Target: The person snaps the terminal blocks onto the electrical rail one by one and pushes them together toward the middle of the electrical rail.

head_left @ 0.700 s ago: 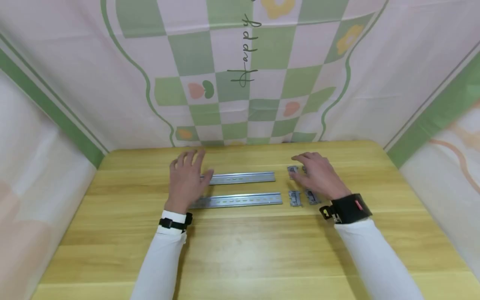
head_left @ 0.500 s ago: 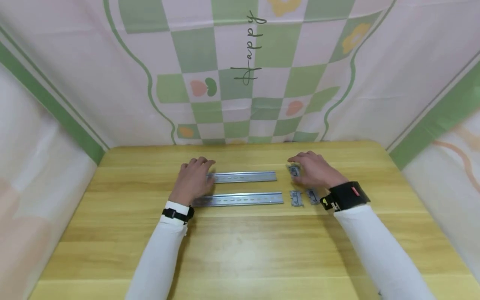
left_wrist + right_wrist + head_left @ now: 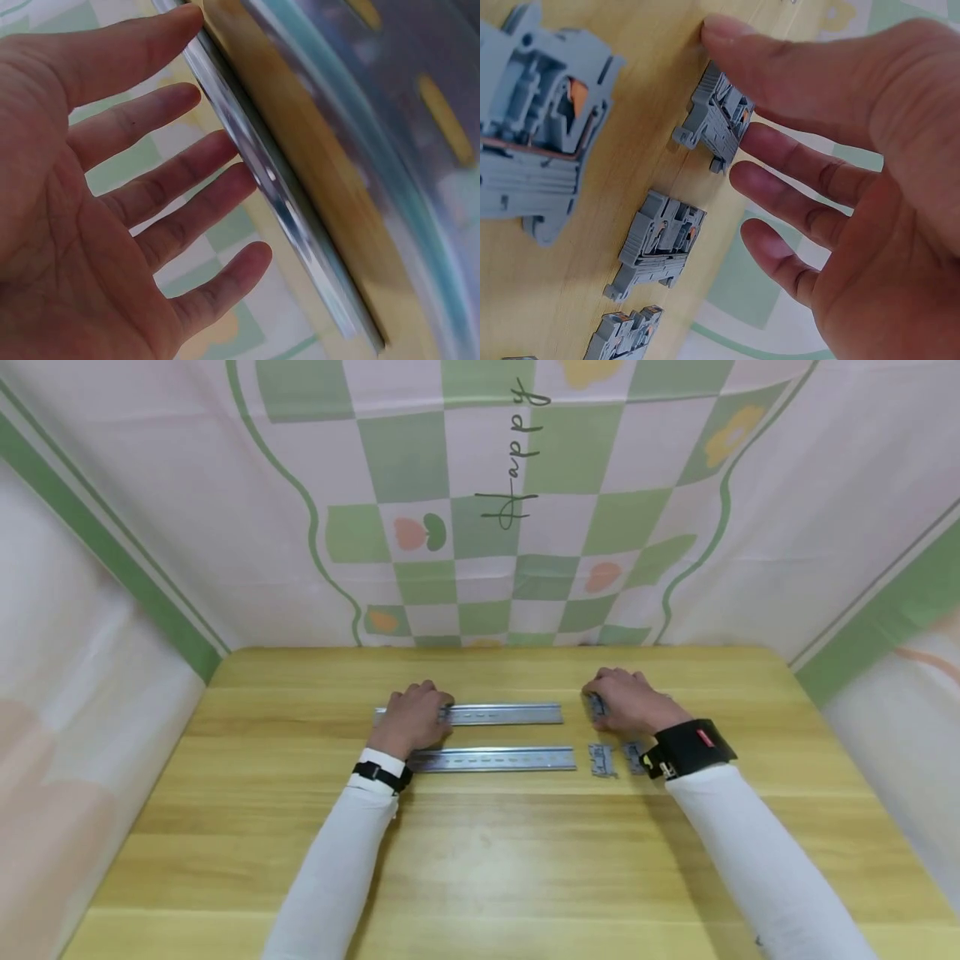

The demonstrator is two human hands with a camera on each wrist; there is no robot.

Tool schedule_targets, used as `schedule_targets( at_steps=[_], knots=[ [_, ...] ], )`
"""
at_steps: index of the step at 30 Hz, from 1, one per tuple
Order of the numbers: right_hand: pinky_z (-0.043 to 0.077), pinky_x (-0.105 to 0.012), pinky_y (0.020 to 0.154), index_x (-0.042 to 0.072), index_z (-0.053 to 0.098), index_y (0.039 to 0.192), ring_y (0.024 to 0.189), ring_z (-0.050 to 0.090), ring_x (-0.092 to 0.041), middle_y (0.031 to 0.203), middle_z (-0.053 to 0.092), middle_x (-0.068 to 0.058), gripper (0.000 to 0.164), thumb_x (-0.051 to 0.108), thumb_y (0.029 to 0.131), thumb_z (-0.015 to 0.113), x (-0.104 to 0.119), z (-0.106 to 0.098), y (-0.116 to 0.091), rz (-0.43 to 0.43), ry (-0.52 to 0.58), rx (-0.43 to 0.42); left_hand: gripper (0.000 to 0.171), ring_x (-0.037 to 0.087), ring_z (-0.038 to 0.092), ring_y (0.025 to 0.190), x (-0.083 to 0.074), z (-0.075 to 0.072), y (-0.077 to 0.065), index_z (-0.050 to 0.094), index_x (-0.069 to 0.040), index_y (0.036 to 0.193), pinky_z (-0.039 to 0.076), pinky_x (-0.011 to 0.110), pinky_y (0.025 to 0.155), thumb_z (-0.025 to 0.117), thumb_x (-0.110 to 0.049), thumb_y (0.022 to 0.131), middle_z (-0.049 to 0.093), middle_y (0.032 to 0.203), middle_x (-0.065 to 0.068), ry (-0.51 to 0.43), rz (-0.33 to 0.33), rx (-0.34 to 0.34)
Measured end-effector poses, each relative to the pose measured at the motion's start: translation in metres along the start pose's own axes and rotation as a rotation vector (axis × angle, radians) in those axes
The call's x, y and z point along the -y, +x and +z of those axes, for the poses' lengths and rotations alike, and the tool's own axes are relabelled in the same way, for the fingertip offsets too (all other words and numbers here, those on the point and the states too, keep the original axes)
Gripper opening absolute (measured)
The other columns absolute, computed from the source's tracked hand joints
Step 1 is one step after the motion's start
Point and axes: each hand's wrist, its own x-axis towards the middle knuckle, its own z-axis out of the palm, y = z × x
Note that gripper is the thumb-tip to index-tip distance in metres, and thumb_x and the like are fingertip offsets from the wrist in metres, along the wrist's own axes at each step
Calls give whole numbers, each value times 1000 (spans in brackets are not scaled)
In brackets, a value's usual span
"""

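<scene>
Two slotted metal DIN rails lie side by side. My left hand [image 3: 414,718] reaches over the far DIN rail [image 3: 517,714]; in the left wrist view its fingers are spread and fairly straight, fingertips right at the rail's edge, thumb tip overlapping its end. The near DIN rail [image 3: 502,760] lies closer to me. On the right, my right hand [image 3: 633,700] pinches a grey terminal block [image 3: 721,120] between thumb and fingers, the index partly hidden behind the thumb. Another terminal block [image 3: 601,760] and a third terminal block [image 3: 634,757] lie just below that hand.
The light wooden table [image 3: 480,860] carries everything. A patterned cloth [image 3: 480,527] hangs behind it and around both sides. In the right wrist view, a large terminal block [image 3: 540,120] shows close at the left and another terminal block [image 3: 660,240] lower down.
My left hand has moved right and its fingers have come down over the far rail. My right hand's fingers have drawn in around the terminal block. The head view has shifted slightly.
</scene>
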Motion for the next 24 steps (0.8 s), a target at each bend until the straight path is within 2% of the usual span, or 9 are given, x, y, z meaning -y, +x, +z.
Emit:
schedule_targets(
  at_steps=[5,9,13,18,24],
  knots=[
    [38,-64,98,-6,63,129,114,55,-41,119,59,-22,52,14,85,83,1,0,1,-7,6,-10,43,34,55,122,-5,6,4,66,-16,135,43,57,103,72,-31,95,61,129,11,12,-10,-10],
    [44,-58,92,-6,62,130,105,57,-36,116,58,-20,54,17,86,81,8,0,1,-13,59,-67,41,35,53,122,-8,9,5,65,-16,136,41,58,104,69,-30,97,59,131,13,20,-22,-17],
    [51,-52,91,-5,62,130,105,58,-33,119,59,-17,56,21,84,82,24,0,2,-24,203,-133,38,36,53,121,-9,12,4,66,-16,135,42,58,103,66,-28,98,59,130,13,14,-39,-33],
    [55,-47,90,-6,64,124,103,62,-31,112,63,-14,53,15,80,84,48,5,10,-76,382,-213,34,36,54,118,-8,16,2,69,-15,130,44,57,100,66,-25,98,60,126,14,-11,-37,-76],
    [52,-49,96,-6,60,130,110,63,-35,120,65,-18,52,9,84,80,77,11,20,-123,609,-262,31,33,55,115,-10,21,2,70,-12,126,48,52,98,68,-23,97,61,125,12,1,1,-126]
  ],
)
